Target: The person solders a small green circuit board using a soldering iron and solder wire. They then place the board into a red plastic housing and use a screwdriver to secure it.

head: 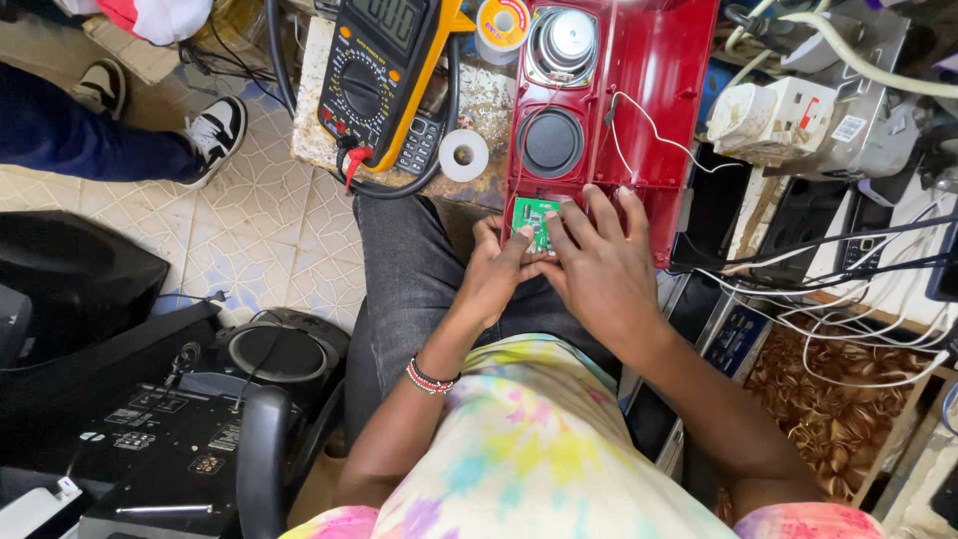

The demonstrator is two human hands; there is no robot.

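While both hands pinch the small green circuit board (536, 222) at frame centre, left hand (496, 269) and right hand (604, 265) clenched on its edges, thin wires (639, 120) run up into the red speaker housing (649, 100). Tugging could snap those leads or their solder joints, I judge.

Bright, even daylight from above, no harsh glare. Soft shadow under the left hand (496, 269) and right hand (596, 268), darker still beneath the black speaker casing (150, 419) at lower left. Mild sheen on the red speaker housing (639, 90). Sharp at centre; wide-angle bending and slight softness toward the edges.
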